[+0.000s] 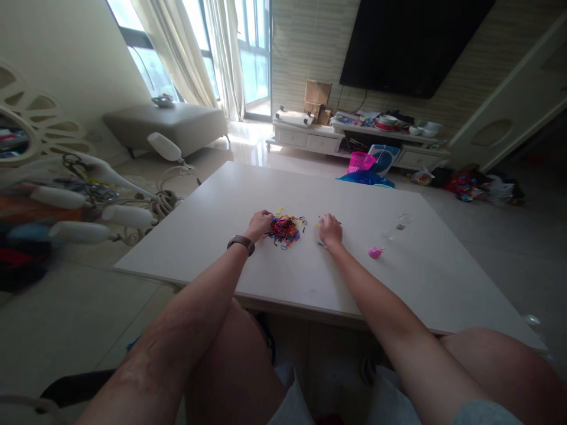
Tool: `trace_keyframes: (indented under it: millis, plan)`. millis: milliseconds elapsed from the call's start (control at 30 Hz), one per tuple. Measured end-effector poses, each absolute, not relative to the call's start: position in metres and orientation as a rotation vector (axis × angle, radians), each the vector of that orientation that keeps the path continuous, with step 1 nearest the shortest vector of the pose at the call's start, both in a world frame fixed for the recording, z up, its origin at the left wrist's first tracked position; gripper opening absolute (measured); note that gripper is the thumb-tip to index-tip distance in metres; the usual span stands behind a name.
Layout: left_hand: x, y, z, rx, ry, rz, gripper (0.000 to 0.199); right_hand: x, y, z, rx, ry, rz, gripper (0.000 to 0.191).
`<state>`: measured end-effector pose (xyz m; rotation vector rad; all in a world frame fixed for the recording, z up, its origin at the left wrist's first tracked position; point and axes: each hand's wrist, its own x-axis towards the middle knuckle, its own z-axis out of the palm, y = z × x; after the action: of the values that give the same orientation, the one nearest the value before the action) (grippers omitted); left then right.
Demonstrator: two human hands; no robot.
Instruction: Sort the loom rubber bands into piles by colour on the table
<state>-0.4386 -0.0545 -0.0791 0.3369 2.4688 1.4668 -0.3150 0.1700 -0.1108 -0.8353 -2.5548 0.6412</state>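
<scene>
A heap of small, brightly coloured rubber bands (284,231) lies on the white table (266,271), with a few loose ones around its edge. At the left side of the heap, my left hand (260,224) has its fingers bent and drawn together. Whatever they hold, if anything, is too small to name. My right hand (330,230) rests on the tabletop to the right of the heap, its fingers slightly apart. Several small loose pieces lie around those fingers. Farther right are a pink cap-like piece (375,252) and a clear plastic container (402,223) on its side.
Close to the table's left edge stands a lamp with white shades (128,215). Beyond the table are a grey bench (177,127), a low white cabinet (305,140), a pink basket (359,162) and a blue object (365,178). My legs are under the near edge.
</scene>
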Motion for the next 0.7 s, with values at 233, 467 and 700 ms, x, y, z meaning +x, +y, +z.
trace_keyframes:
  millis: [233, 467, 700]
  plan:
    - [-0.439, -0.055, -0.081, 0.336, 2.484, 1.460, 0.024, -0.345, 0.146, -0.129, -0.596, -2.762, 0.762, 0.037]
    - [-0.443, -0.055, -0.086, 0.352, 2.460, 1.501, 0.025, -0.368, 0.083, -0.099, -0.215, -2.704, 0.790, 0.034]
    - [-0.433, -0.051, -0.076, 0.352, 2.452, 1.400, 0.032, -0.309, 0.194, -0.098, -0.805, -2.391, 0.601, 0.033]
